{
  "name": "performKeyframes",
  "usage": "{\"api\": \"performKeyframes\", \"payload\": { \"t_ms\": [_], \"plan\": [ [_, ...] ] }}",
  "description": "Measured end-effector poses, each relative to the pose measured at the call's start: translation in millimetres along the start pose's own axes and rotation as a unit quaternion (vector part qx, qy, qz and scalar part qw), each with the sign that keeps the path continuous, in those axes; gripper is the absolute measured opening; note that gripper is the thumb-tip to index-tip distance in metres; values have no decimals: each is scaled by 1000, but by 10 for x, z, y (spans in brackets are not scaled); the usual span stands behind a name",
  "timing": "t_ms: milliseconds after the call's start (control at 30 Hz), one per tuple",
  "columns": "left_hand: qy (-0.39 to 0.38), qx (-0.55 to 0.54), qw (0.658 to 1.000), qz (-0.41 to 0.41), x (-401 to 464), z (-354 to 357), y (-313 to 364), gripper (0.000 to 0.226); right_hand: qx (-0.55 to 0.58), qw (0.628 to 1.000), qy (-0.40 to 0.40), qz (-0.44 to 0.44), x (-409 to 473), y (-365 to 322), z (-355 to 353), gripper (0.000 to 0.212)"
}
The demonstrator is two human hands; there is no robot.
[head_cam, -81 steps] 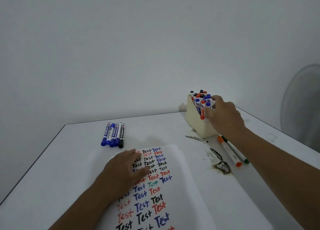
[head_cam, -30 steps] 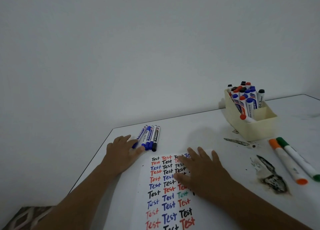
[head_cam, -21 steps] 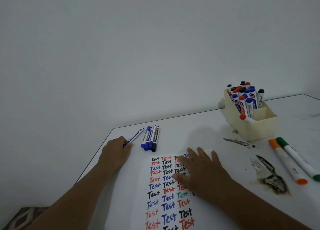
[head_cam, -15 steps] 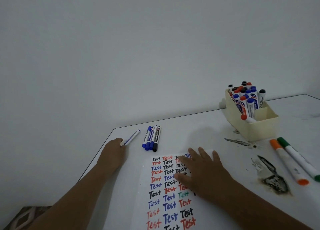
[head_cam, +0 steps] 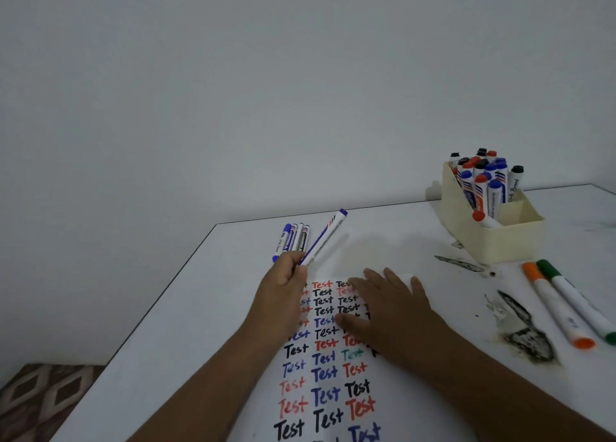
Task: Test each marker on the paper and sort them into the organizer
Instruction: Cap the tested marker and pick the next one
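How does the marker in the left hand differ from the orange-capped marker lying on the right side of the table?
The blue marker is gripped by the left hand and points up off the table, while the orange marker lies flat, untouched, beside a green marker. The blue marker looks slimmer, with printed stripes; the orange marker looks thicker, with a plainer barrel. The blue marker has blue ends, the orange marker orange. Both have white barrels.

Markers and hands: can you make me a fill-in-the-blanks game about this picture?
1. The left hand holds a marker with a ____ cap.
2. The right hand lies flat on the ____.
3. The cream organizer stands on the white ____.
4. Beside the orange marker lies a ____ one.

Missing words: blue; paper; table; green
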State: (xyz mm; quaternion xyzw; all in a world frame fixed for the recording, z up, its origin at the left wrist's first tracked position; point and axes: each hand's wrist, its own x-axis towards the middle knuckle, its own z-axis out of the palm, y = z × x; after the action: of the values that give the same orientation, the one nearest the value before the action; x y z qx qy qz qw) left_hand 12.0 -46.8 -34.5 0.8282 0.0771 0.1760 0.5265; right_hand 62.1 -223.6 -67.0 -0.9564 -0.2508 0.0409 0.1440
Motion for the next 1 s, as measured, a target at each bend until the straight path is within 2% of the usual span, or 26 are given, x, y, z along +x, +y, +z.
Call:
{"api": "performKeyframes", "payload": {
  "t_ms": [67, 133, 200, 233, 300, 367, 467, 533, 600, 733, 833, 1000],
  "plan": [
    [-23, 102, 992, 70, -15, 19, -73, 20, 11, 1000, 9, 4, 16, 20, 20, 88],
    [-27, 219, 965, 141, 1, 0, -128, 29, 32, 999, 10, 14, 33, 39, 28, 101],
    [-29, 252, 954, 160, 18, -42, -177, 41, 56, 998, 10, 18, 11, 2, -19, 118],
    [-30, 254, 953, 163, 19, -59, -195, 44, 82, 996, 13, 22, -2, -20, -47, 121],
    [-41, 256, 950, 174, 2, -78, -203, 42, 170, 984, 40, 31, -62, -79, -132, 113],
    [-58, 247, 948, 191, -27, -80, -175, 32, 290, 951, 105, 20, -116, -102, -193, 95],
    [-86, 217, 954, 187, -79, -65, -110, 37, 488, 854, 177, -21, -172, -115, -226, 36],
    [-103, 203, 956, 185, -84, -49, -98, 39, 568, 802, 182, -27, -213, -147, -275, 20],
    [-120, 180, 961, 171, -60, -58, -90, 37, 606, 774, 183, -27, -245, -177, -302, 17],
    [-140, 168, 961, 168, -18, -125, -92, 32, 590, 785, 187, -22, -229, -172, -272, 12],
    [-145, 168, 961, 163, -36, -149, -99, 32, 620, 765, 171, -34, -246, -191, -281, 15],
    [-148, 154, 961, 176, -63, -164, -100, 39, 640, 755, 137, -50, -271, -170, -303, 28]
  ]
}}
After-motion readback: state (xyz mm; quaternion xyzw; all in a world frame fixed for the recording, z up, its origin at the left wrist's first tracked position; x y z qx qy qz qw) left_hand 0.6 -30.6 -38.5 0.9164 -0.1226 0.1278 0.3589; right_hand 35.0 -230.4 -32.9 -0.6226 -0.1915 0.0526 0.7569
